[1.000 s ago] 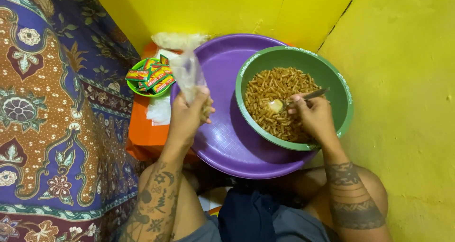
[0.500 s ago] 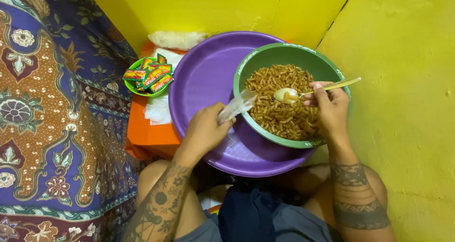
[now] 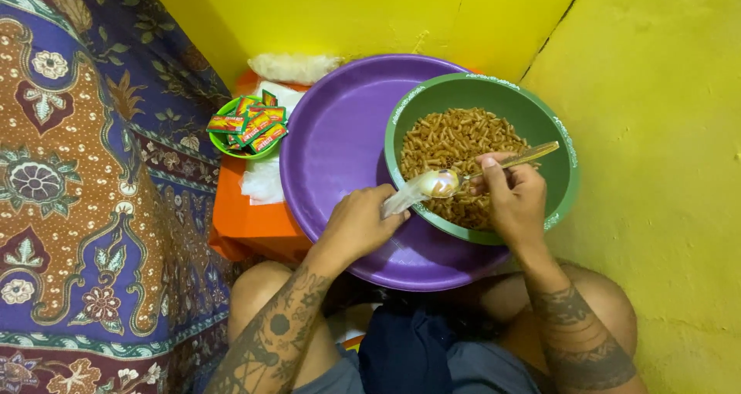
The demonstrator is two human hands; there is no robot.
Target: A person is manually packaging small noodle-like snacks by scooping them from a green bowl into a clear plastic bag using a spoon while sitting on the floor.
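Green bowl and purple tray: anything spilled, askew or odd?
Nothing spilled. The green bowl sits off-centre on the purple tray, overhanging its right rim. Snack pieces stay inside; none on the tray. Sachets heaped in the small green bowl.

A home floor corner: yellow walls (image 3: pixel 370 16), patterned batik cloth (image 3: pixel 85 193), purple tray (image 3: pixel 340 147) of food.

The left hand (image 3: pixel 359 224), earlier raised near the small green bowl, now sits low over the purple basin's (image 3: pixel 332 147) rim, holding the clear plastic bag (image 3: pixel 409 197) at the spoon (image 3: pixel 494 170) the right hand (image 3: pixel 513 197) tips toward it.
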